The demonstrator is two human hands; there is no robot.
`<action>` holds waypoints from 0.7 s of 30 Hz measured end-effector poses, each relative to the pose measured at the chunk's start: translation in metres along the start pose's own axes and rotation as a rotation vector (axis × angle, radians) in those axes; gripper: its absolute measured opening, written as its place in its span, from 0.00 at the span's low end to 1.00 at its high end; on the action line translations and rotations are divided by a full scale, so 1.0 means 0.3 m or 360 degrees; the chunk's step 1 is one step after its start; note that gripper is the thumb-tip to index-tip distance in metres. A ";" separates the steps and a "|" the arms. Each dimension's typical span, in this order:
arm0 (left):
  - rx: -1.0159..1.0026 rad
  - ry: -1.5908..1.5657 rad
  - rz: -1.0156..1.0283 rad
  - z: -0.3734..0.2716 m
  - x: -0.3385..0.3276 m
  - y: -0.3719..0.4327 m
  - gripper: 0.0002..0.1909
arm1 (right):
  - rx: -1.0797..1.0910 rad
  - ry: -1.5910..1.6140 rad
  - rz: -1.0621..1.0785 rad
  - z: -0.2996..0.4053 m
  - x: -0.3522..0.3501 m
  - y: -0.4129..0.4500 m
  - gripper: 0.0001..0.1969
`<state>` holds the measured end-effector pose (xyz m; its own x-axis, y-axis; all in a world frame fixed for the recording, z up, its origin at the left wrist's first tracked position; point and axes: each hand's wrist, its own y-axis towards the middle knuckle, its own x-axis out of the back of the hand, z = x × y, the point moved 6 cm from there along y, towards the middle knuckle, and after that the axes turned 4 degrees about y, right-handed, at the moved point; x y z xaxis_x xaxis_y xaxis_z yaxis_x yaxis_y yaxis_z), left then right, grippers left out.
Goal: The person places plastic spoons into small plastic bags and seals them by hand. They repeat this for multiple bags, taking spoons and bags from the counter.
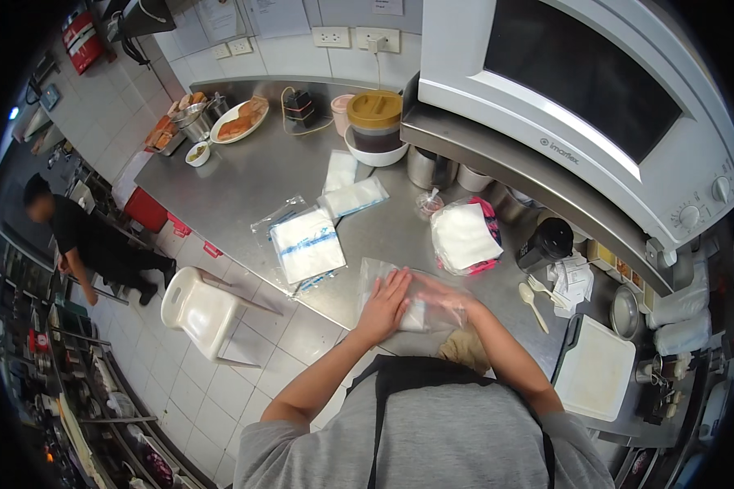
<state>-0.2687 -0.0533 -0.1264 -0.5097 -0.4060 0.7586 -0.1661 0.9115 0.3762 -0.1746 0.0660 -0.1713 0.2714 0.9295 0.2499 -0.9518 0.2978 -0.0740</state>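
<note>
At the steel table's near edge lies a clear plastic bag point(374, 270) with a white folded stack point(413, 319) in it, perhaps napkins. My left hand point(386, 302) presses over the bag's left part, fingers close together and thumb hidden. Behind the clear film, my right hand point(446, 296) reaches in from the right; its fingers look blurred, and their grip is unclear. Left of my hands, an opened plastic pack with a white stack point(309, 244) lies flat. Two slim white packets point(353, 197) rest beyond it. A round white stack in plastic point(467, 237) sits ahead on the right.
A microwave oven point(581, 91) stands on a shelf point(526, 165) above the table's right. A black tumbler point(545, 244), a plastic spoon point(533, 305) and a white cutting board point(596, 367) lie rightward. At left are a plastic stool point(205, 312) and a walking person point(92, 238).
</note>
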 end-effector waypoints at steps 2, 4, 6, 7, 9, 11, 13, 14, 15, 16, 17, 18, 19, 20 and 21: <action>0.0135 0.0343 0.0304 0.027 -0.065 0.004 0.31 | -0.0690 0.1221 -0.0109 -0.106 0.012 -0.077 0.32; 0.0135 0.0469 0.0381 0.020 -0.079 0.014 0.31 | -0.0672 0.1581 -0.0064 -0.085 0.026 -0.124 0.33; 0.0135 0.0599 0.0453 0.017 -0.100 0.019 0.32 | -0.0638 0.1939 -0.0014 -0.052 0.015 -0.164 0.36; 0.0167 0.0641 0.0452 0.024 -0.107 0.018 0.32 | -0.0577 0.1494 -0.0238 -0.046 0.026 -0.175 0.37; 0.0192 0.0683 0.0454 0.031 -0.117 0.015 0.33 | -0.0508 0.1047 -0.0457 0.004 0.028 -0.186 0.38; 0.0245 0.0717 0.0484 0.039 -0.120 0.013 0.35 | -0.0680 0.0102 -0.0485 0.045 0.033 -0.196 0.42; 0.0263 0.0760 0.0505 0.034 -0.121 0.018 0.36 | -0.0639 -0.0059 -0.0648 0.008 0.059 -0.208 0.43; 0.0291 0.0798 0.0530 0.035 -0.122 0.023 0.36 | -0.0604 -0.0221 -0.0800 -0.013 0.083 -0.221 0.43; 0.0285 0.0800 0.0529 0.031 -0.117 0.030 0.36 | -0.0602 -0.0220 -0.0806 -0.043 0.094 -0.235 0.43; 0.0363 0.0730 0.0593 0.035 -0.114 0.037 0.37 | -0.0622 -0.0373 -0.0903 -0.060 0.125 -0.261 0.42; 0.0439 0.0658 0.0658 0.043 -0.114 0.044 0.38 | -0.0643 -0.0526 -0.1000 -0.076 0.152 -0.282 0.41; 0.0443 0.0661 0.0649 0.059 -0.103 0.051 0.38 | -0.0634 -0.0530 -0.0996 -0.047 0.161 -0.286 0.41; 0.0482 0.0601 0.0487 0.084 -0.070 0.066 0.37 | -0.0635 -0.0650 -0.0994 0.016 0.176 -0.298 0.37; 0.0519 0.0541 0.0325 0.115 -0.035 0.081 0.35 | -0.0634 -0.0770 -0.0991 0.056 0.189 -0.296 0.34; 0.0509 0.0547 0.0318 0.160 -0.022 0.099 0.35 | -0.0625 -0.0770 -0.1002 0.062 0.193 -0.284 0.34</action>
<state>-0.3108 -0.0205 -0.1457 -0.2596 -0.1708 0.9505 -0.3712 0.9263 0.0651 -0.0805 0.0905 -0.1327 0.5533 0.4002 0.7305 -0.5040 0.8591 -0.0889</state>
